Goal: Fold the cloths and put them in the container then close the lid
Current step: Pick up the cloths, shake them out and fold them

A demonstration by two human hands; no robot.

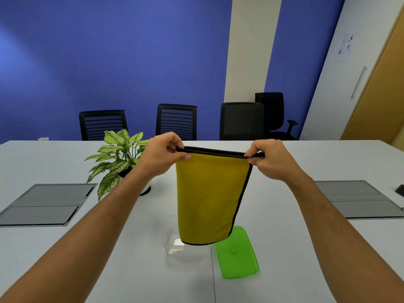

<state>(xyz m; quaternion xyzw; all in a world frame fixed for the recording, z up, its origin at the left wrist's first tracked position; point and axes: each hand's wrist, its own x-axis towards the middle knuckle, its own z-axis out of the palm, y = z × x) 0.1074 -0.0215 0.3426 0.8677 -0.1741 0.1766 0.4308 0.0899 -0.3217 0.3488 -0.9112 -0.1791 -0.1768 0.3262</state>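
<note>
both hands pinch the top corners of a yellow rectangular cloth with black trim (209,197), left hand (162,155) and right hand (271,159) holding it taut. it hangs above a clear plastic container (175,243), seemingly empty, with a flat green plastic lid (237,254) just right of the container.

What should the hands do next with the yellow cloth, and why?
Probably bring the left hand and right hand together to fold the yellow cloth narrower. It hangs wider than the open clear container below, whose green lid lies beside it.
</note>
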